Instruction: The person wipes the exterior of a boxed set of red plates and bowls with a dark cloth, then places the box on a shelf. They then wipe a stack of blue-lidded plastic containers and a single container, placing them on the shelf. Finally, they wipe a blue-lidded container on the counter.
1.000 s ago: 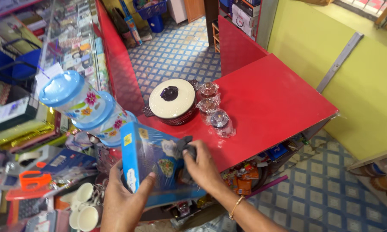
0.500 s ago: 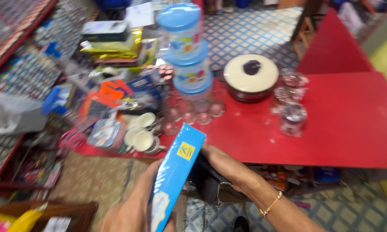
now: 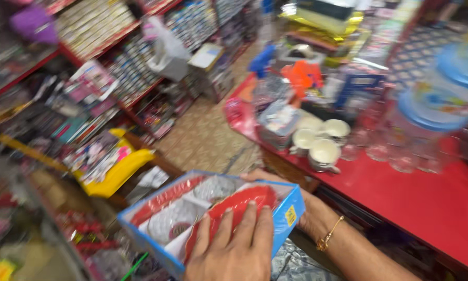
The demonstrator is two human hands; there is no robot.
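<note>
You had turned the blue box (image 3: 213, 218) from edge-on, as it was half a second earlier, to open side up, held off the red counter (image 3: 431, 203) beyond its near edge, so its contents could now be checked. Your left hand (image 3: 234, 250) lay flat with fingers spread on the red plastic tray (image 3: 229, 211) inside, while your right hand (image 3: 301, 208) cupped the box's far side from beneath, clasping it. Inside, beside the tray, sat what looked like clear glass pieces (image 3: 171, 221), though motion blur left this uncertain; white cups (image 3: 320, 143) stood near the counter's near edge.
</note>
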